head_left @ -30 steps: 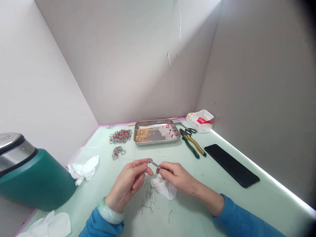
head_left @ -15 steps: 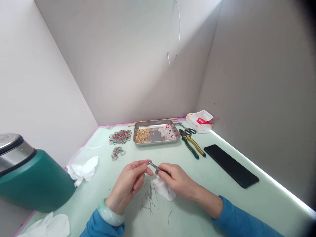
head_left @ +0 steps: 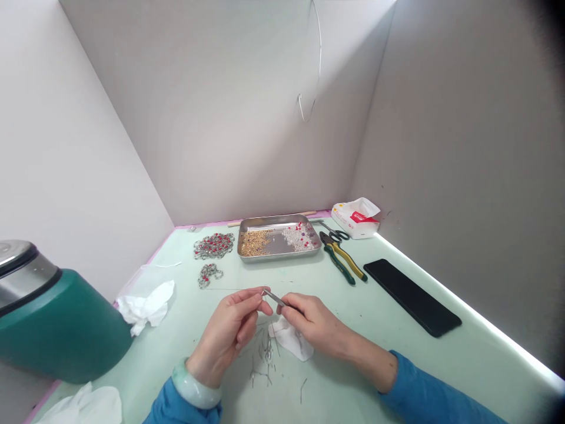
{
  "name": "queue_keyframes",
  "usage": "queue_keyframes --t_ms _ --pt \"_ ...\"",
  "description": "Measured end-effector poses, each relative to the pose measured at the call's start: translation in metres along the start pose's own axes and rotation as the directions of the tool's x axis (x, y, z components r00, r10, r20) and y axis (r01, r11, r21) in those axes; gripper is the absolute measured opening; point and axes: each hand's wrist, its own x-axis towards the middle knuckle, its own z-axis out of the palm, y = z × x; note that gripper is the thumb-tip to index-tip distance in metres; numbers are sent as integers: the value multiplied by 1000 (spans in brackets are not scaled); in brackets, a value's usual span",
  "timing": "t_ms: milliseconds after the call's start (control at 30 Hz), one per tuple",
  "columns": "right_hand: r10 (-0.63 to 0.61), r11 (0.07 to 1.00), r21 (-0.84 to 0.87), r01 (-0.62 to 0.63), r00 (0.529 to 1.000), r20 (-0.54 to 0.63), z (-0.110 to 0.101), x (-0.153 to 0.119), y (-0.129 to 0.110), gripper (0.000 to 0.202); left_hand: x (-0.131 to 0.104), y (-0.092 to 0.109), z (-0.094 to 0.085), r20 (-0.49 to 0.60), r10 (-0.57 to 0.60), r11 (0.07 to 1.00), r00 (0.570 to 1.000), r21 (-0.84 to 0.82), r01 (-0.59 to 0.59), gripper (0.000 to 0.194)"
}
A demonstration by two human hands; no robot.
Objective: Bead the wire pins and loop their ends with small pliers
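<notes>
Two hands are keeping nearly the same pose at lower centre, the left hand (head_left: 227, 330) pinching fine wire (head_left: 220, 289), the right hand (head_left: 315, 325) gripping a slim metal tool (head_left: 274, 298) beside it, while a small beaded chain (head_left: 207, 278) is lying left of centre, suggesting steady close work.

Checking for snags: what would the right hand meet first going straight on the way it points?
Likely the left hand; the tool in the right hand seems to touch it, but depth is unclear.
</notes>
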Motion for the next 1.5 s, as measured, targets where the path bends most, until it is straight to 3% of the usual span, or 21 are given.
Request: queue_keyframes --t_ms 167,333,467,600,700,800,900,1033,1167,1267,1333,1500 --pt "-47 991 -130 38 996 -72 5 1 3 22 0 -2 -1 -19 7 1000 1000 -2 -7 18" --pt "68 995 -77 -62 994 80 -21 2 1 22 -2 5 -3 -24 26 1000 999 11 -25 26" --pt "66 891 -441 -106 992 -103 -31 0 13 11 -4 10 -3 -49 13 999 999 42 -11 24" --pt "-3 795 -604 -52 996 -90 -23 1 23 6 -5 9 -1 35 -40 996 999 82 37 23" --pt "-100 895 -445 22 983 -154 -18 3 14 14 -7 5 3 103 -54 994 993 104 43 20" --pt "-69 996 -61 61 988 -140 -14 4 1 17 -9 2 9 142 -63 988 988 149 42 17" --pt "48 979 200 -33 997 -67 -9 3 -5 11 -11 -2 15 139 -74 972 988 232 40 19" --pt "171 927 326 -186 982 75 -10 2 -5 7 -14 -2 17 164 -93 950 982 311 38 24" --pt "198 810 509 -292 953 232 -21 2 -6 9 -14 7 14 224 -90 979 971 201 45 31" --pt "224 637 732 -243 966 126 -21 3 -3 17 -11 8 12 139 17 991 990 126 -35 31" --pt "273 510 844 -166 962 24 -15 4 -1 21 -8 3 12 61 77 982 995 171 -86 25" --pt "358 297 953 -59 932 -53 2 6 4 21 -1 -16 14 0 121 955 993 274 -116 24"
